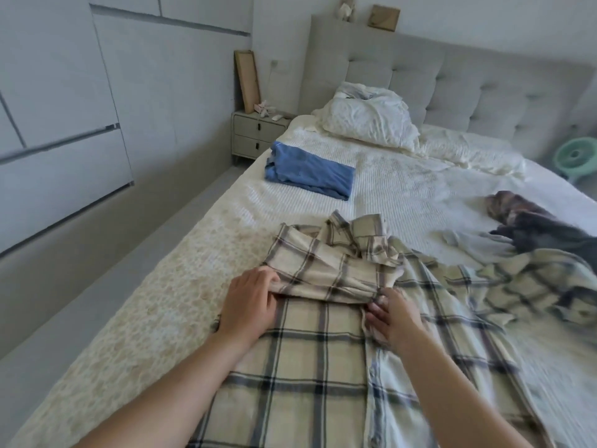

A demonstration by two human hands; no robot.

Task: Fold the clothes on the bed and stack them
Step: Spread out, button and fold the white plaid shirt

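Observation:
A cream plaid shirt lies spread on the bed right in front of me, its upper part folded over into a band. My left hand grips the left end of that folded band. At the band's right end, my right hand pinches the cloth by the button placket. One sleeve trails off to the right. A folded blue garment sits farther up the bed on the left side.
A dark patterned garment and a pale grey one lie loose at the right. Pillows are piled at the padded headboard. A nightstand stands left of the bed, and a green fan at the far right.

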